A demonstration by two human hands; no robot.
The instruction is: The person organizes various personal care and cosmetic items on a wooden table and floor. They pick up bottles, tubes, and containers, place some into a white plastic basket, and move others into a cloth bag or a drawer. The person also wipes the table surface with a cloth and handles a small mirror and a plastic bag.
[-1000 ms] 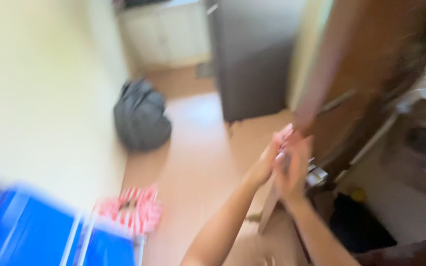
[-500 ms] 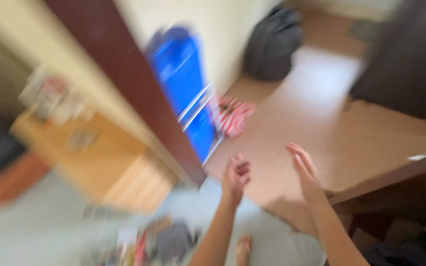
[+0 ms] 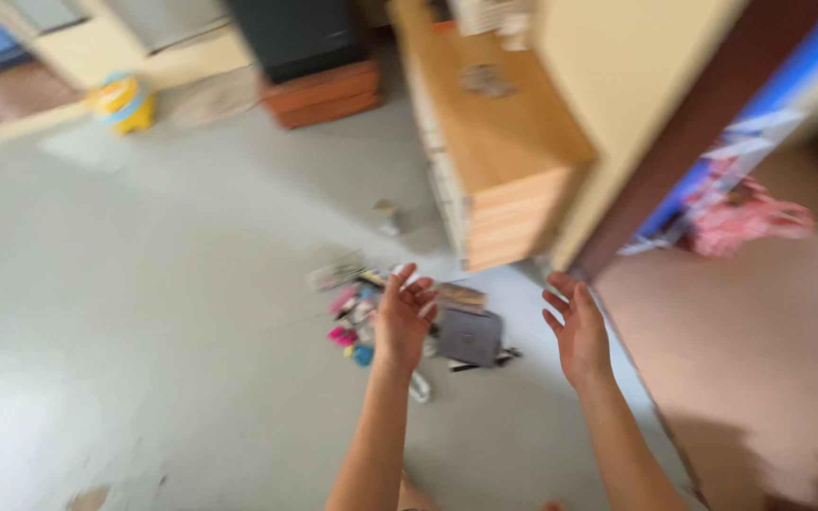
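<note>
Grey pouch point(image 3: 471, 336) w/ blurry pink/blue packets on floor; left hand point(image 3: 403, 317) & right hand point(image 3: 577, 331) above, fingers apart.

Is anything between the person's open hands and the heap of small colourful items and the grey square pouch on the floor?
Nothing visible does. The left hand and right hand are open and empty, raised over the heap of small colourful items and the grey square pouch on the grey floor. The frame is blurred, so small obstacles cannot be ruled out.
</note>
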